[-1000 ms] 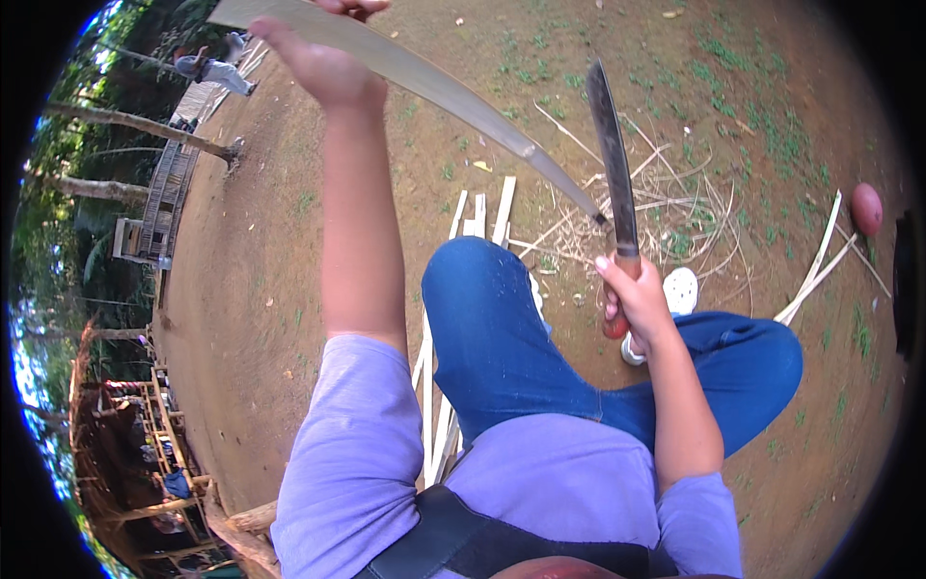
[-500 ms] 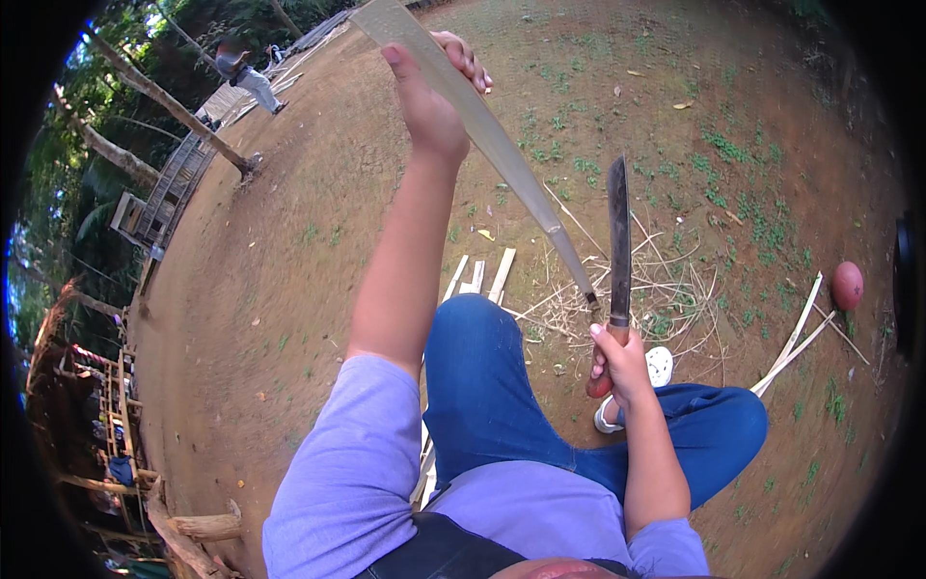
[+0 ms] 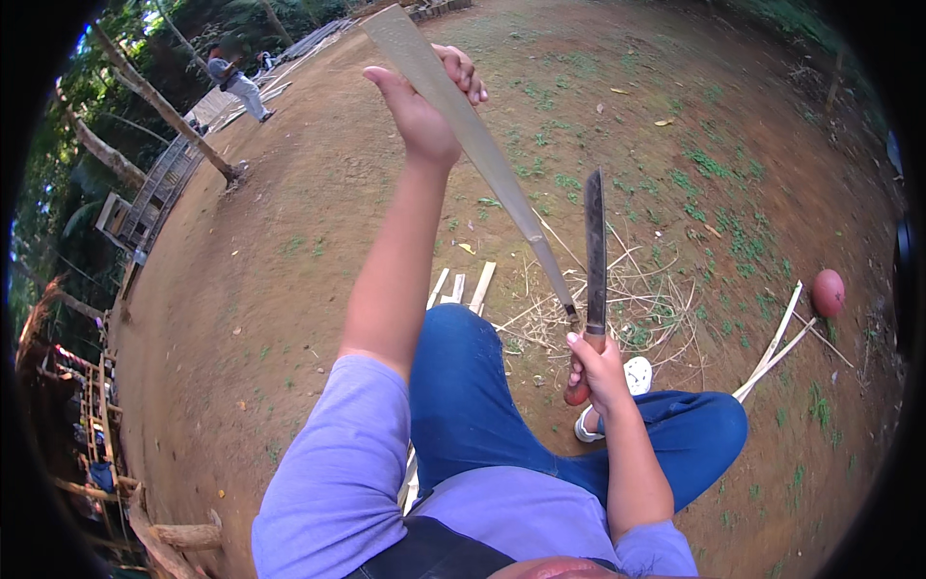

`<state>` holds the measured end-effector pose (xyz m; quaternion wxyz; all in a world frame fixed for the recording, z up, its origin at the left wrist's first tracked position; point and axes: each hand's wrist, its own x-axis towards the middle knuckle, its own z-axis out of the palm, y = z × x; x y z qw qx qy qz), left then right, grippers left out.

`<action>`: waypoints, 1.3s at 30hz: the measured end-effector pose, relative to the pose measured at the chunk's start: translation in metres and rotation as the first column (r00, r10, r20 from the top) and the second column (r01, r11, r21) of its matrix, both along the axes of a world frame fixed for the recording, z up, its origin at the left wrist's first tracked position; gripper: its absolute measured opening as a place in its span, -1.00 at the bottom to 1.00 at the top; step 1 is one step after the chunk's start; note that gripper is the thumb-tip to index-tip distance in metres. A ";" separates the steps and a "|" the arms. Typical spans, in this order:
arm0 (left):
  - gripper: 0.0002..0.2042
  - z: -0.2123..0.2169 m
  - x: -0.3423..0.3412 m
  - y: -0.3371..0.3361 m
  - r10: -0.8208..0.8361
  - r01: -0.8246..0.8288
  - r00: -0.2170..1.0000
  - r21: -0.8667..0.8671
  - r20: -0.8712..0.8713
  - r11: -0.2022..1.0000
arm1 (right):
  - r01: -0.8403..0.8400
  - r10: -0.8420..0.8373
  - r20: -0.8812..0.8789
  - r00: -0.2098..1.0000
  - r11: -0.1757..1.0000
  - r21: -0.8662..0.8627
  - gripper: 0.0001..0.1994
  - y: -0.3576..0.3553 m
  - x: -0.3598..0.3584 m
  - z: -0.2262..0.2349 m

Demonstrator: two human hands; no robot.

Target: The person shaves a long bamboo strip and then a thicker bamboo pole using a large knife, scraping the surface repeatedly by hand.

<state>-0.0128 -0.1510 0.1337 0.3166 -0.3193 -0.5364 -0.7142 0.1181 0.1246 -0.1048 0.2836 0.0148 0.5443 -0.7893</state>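
Note:
My left hand is raised far forward, fingers bent round the edge of a long, flat, pale strip that looks like split bamboo. The thumb sticks out to the left, off the strip. Wide at its upper end, the strip slopes down to the right past a node, and its narrow dark-tipped end comes close to the knife. My right hand grips the reddish wooden handle of a machete above my bent right leg. The dark blade points upward and stands apart from the strip.
Thin shavings are heaped on the dirt ahead of my knees. Pale strips lie by my left knee, and others at right near a reddish ball-like object. Another person stands far left by the trees. Logs lie lower left.
The view has turned slightly, so most things sit a little further left. My left thumb has come away from the strip. Both hands keep hold of the strip and the machete.

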 end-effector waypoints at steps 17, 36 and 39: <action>-0.34 0.042 -0.046 -0.024 0.075 0.063 0.898 -0.295 0.434 0.953 | -0.011 0.014 -0.059 0.998 0.999 0.042 -0.74 -0.002 -0.006 -0.005; -0.29 0.044 -0.076 -0.009 0.149 0.044 0.859 -0.362 0.489 0.931 | -0.068 0.073 -0.026 0.997 0.986 0.155 -0.70 -0.002 0.000 -0.006; -0.28 0.043 -0.077 -0.011 0.134 0.054 0.861 -0.351 0.491 0.935 | -0.075 0.081 -0.033 0.996 0.984 0.159 -0.70 -0.003 -0.001 -0.008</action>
